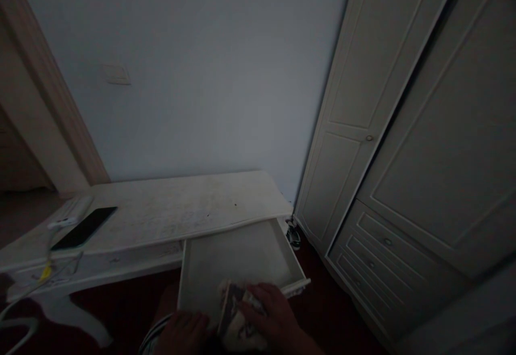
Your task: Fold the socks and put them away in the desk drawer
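A white drawer (237, 247) is pulled out from the right part of a white table (161, 207). My right hand (268, 312) is closed on a crumpled cloth (236, 320), pale with a dark pattern, over the front of the drawer. My left hand (183, 331) is at the drawer's near left corner, its fingers curled together over the edge. Low light and the frame's lower edge hide part of both hands.
At the table's left lie a dark phone-like slab (86, 229) and a white power strip (70, 210) with a cable. A wardrobe (363, 156) stands to the right. Shoes (293, 235) sit on the dark red floor between it and the table.
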Tool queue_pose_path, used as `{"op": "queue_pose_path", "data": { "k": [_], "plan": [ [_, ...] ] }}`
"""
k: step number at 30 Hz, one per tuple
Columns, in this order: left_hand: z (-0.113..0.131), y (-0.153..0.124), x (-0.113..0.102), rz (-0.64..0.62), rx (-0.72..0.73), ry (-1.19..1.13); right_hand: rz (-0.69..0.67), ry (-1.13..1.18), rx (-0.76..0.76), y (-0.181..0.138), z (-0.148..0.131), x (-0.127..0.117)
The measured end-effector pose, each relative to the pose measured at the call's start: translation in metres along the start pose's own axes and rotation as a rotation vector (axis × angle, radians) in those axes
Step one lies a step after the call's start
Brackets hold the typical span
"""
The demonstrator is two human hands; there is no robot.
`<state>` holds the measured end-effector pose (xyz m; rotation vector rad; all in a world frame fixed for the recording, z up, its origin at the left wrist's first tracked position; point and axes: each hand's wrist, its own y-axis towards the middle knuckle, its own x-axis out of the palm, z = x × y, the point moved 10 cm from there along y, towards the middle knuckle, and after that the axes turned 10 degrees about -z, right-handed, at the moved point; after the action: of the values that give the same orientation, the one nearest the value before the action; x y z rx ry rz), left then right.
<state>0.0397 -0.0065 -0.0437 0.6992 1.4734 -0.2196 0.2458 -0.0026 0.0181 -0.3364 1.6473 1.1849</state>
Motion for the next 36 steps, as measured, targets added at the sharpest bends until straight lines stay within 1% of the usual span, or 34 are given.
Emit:
{"op": "queue_pose_path", "data": {
  "k": [2, 4, 6, 7, 9, 11, 13, 15, 17, 18, 20, 24, 27, 29, 31, 33, 35, 36],
  "plan": [
    [-0.013, 0.013, -0.007, -0.015, -0.078, -0.005, 0.021, 0.040, 0.049, 0.009, 0.015, 0.000],
    [-0.031, 0.026, -0.015, -0.039, -0.157, -0.019, 0.027, 0.064, 0.111, 0.024, 0.027, 0.001],
    [-0.046, 0.040, -0.022, -0.061, -0.174, -0.038, 0.027, 0.061, 0.151, 0.042, 0.029, 0.004],
    [-0.053, 0.045, -0.023, -0.076, -0.172, -0.052, 0.029, 0.048, 0.149, 0.052, 0.025, 0.007],
    [-0.065, 0.052, -0.021, -0.121, -0.157, -0.091, 0.021, 0.009, 0.096, 0.071, 0.007, 0.019],
    [-0.075, 0.052, -0.015, -0.163, -0.166, -0.134, 0.006, -0.018, 0.034, 0.084, -0.014, 0.037],
    [-0.084, 0.048, -0.010, -0.181, -0.219, -0.164, 0.004, -0.026, 0.006, 0.090, -0.026, 0.054],
    [-0.088, 0.044, -0.008, -0.202, -0.263, -0.178, 0.026, -0.038, -0.017, 0.087, -0.029, 0.063],
    [-0.084, 0.045, -0.007, -0.240, -0.246, -0.188, 0.058, -0.065, -0.051, 0.076, -0.023, 0.061],
    [-0.080, 0.047, -0.008, -0.255, -0.223, -0.190, 0.066, -0.076, -0.052, 0.068, -0.015, 0.057],
    [-0.074, 0.051, -0.010, -0.253, -0.188, -0.186, 0.074, -0.082, -0.001, 0.048, 0.009, 0.044],
    [-0.073, 0.056, -0.014, -0.214, -0.189, -0.173, 0.074, -0.075, 0.122, -0.004, 0.064, 0.011],
    [-0.073, 0.060, -0.011, -0.287, -0.162, -0.204, 0.135, -0.123, 0.222, -0.042, 0.095, -0.014],
    [-0.074, 0.065, -0.011, -0.367, -0.146, -0.244, 0.192, -0.123, 0.307, -0.056, 0.107, -0.026],
    [-0.073, 0.073, -0.012, -0.446, -0.139, -0.303, 0.227, -0.073, 0.371, -0.055, 0.109, -0.026],
    [-0.069, 0.083, -0.011, -0.513, -0.139, -0.416, 0.238, -0.010, 0.368, -0.037, 0.098, -0.017],
    [-0.066, 0.094, -0.008, -0.535, -0.164, -0.610, 0.191, 0.026, 0.283, -0.006, 0.074, 0.003],
    [-0.067, 0.098, -0.004, -0.532, -0.198, -0.737, 0.133, 0.047, 0.194, 0.012, 0.057, 0.017]
  ]
}}
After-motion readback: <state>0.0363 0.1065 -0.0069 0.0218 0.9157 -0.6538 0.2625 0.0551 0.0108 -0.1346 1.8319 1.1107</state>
